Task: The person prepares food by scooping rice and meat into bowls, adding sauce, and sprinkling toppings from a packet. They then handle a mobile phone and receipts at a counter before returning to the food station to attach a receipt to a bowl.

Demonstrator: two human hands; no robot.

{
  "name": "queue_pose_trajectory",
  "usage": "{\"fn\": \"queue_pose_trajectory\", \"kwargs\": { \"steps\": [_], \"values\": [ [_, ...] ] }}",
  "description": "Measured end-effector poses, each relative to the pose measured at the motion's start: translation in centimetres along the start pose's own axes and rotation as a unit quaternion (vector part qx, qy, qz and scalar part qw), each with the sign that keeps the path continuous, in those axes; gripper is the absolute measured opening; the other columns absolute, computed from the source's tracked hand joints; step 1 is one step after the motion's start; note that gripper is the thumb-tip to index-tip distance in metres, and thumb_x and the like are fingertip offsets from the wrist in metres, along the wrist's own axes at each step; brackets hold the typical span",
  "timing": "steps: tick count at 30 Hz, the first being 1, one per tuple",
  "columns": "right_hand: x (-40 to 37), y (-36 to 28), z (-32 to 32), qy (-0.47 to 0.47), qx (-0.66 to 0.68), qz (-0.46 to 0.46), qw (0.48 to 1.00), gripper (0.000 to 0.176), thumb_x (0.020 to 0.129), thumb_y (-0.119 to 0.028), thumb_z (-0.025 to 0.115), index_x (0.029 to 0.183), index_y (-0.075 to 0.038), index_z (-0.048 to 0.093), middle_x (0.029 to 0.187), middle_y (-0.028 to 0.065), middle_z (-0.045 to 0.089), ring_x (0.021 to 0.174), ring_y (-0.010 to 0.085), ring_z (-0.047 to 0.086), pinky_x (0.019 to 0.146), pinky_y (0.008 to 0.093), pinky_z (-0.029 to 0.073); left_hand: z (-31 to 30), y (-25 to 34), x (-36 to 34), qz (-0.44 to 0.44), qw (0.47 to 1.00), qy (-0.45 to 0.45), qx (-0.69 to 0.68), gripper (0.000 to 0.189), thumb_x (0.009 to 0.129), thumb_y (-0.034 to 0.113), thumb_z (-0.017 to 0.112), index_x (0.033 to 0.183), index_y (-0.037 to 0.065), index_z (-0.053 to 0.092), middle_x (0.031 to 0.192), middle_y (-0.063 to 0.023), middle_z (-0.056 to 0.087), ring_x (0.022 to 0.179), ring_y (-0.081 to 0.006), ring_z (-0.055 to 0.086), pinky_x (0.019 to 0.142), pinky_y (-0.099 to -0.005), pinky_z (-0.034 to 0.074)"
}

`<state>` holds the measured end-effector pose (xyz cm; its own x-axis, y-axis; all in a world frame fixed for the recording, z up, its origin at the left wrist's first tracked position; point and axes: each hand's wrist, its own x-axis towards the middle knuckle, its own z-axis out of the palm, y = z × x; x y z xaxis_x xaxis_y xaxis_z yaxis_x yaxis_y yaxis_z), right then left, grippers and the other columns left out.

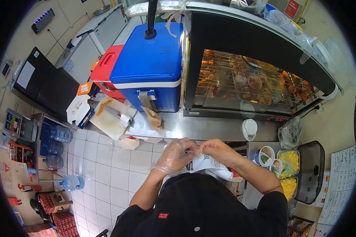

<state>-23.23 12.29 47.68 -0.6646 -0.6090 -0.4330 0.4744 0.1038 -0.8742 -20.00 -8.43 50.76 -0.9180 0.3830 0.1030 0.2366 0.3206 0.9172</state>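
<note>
My left hand (173,156), in a clear plastic glove, is closed near the counter's front edge, its fingertips pinched at the top of a white printed paper packet (205,162). Bare and close beside it, my right hand (215,151) pinches the same packet's top edge. The packet hangs below both hands, partly hidden by the dark cap and clothing. Ahead of the hands is the steel counter (209,128), with a small white round scale (249,129) to the right and an open brown paper bag (153,118) to the left.
A blue cooler (150,59) and a red cooler (110,65) stand at the back left, beside a cutting board (108,118). A glass-fronted warmer (257,79) holds food on racks. Trays of yellow food (289,162) and white tubs (265,156) sit at the right.
</note>
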Motion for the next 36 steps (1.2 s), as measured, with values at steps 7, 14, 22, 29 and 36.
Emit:
{"fn": "queue_pose_trajectory", "kwargs": {
  "steps": [7,14,22,29,36],
  "values": [
    [0.4,2.2,-0.9,0.070,0.046,0.076,0.994,0.014,0.092,-0.010,0.053,0.084,-0.004,0.064,0.078,0.0000,0.062,0.067,0.0062,0.057,0.062,0.0204,0.045,0.9,-0.3,-1.0,-0.019,0.997,-0.007,-0.076,0.008,0.084,0.008,0.064,0.087,0.001,0.061,0.082,-0.0089,0.059,0.073,-0.0169,0.056,0.066,-0.0306,0.045],
    [-1.2,0.0,-1.4,-0.038,-0.088,-0.069,0.993,0.016,0.089,-0.014,0.064,0.100,-0.004,0.059,0.090,-0.0009,0.061,0.080,0.0068,0.057,0.071,0.0225,0.046,0.4,-1.8,-1.0,-0.107,0.990,-0.056,-0.069,0.010,0.091,0.011,0.061,0.093,0.002,0.060,0.084,-0.0043,0.057,0.077,-0.0104,0.053,0.067,-0.0260,0.043],
    [-1.4,0.6,-2.3,-0.067,0.017,0.013,0.998,0.031,0.082,-0.009,0.073,0.107,-0.004,0.057,0.093,-0.0004,0.061,0.086,0.0070,0.058,0.077,0.0217,0.046,1.0,-3.0,-0.7,-0.132,0.952,-0.093,-0.261,0.010,0.094,0.014,0.059,0.097,0.004,0.057,0.092,0.0001,0.055,0.086,-0.0071,0.049,0.076,-0.0251,0.044],
    [-1.4,0.5,-2.7,-0.020,-0.007,-0.021,1.000,0.030,0.081,-0.010,0.073,0.107,-0.005,0.058,0.095,0.0006,0.062,0.083,0.0080,0.059,0.076,0.0221,0.047,1.4,-2.7,0.3,-0.119,0.970,-0.084,-0.196,0.010,0.094,0.012,0.060,0.097,0.003,0.057,0.092,-0.0009,0.056,0.087,-0.0084,0.051,0.077,-0.0256,0.044],
    [-0.6,4.4,-4.5,0.094,0.213,0.050,0.971,0.024,0.085,-0.018,0.069,0.104,-0.005,0.061,0.090,0.0031,0.062,0.081,0.0120,0.061,0.069,0.0250,0.050,0.0,-3.8,-0.3,0.015,0.966,0.020,-0.256,0.009,0.091,0.007,0.062,0.096,0.002,0.057,0.098,-0.0055,0.058,0.092,-0.0122,0.054,0.083,-0.0280,0.045]
  ]
}}
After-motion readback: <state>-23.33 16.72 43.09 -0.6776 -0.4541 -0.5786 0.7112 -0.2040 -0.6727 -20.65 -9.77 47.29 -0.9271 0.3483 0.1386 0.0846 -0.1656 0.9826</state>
